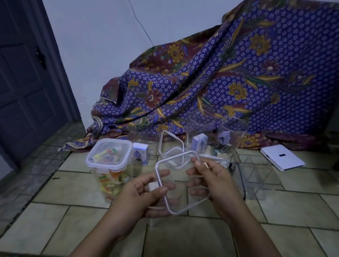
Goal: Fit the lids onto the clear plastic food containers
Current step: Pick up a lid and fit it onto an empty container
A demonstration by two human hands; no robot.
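1. Tiled floor (pixel 180 244) serves as the work surface; a batik cloth (pixel 243 73) drapes against the wall at its far edge, and a dark door (pixel 22 84) stands at the far left.
2. Left hand (pixel 143 192) and right hand (pixel 213 183) together hold a clear square lid (pixel 178 209) with a white seal rim, lifted above the floor near its middle. Left fingers pinch the lid's left edge; right fingers curl closed around its right edge, thumb on the far corner.
3. One lidded container (pixel 109 160), holding colourful items, stands to the left of the hands with its lid already seated; clip state cannot be read.
4. Behind the hands, toward the cloth: an open square container (pixel 198 129) with a small white box inside, an open round container (pixel 232 134), and a second loose lid (pixel 171 147) propped on edge. A lower clear container (pixel 259 175) sits right of the hands. A white flat device (pixel 282 157) lies at the far right.
5. Step in hand, by judgement: the lid is being turned and inspected for orientation, not yet brought to any body.
6. Next move calls for matching the lid's square outline to a square open container, lowering it level over the mouth, then pressing all four edges down evenly.
7. Risk: clear walls are hard to see in this dim light, so corner misalignment is likely.
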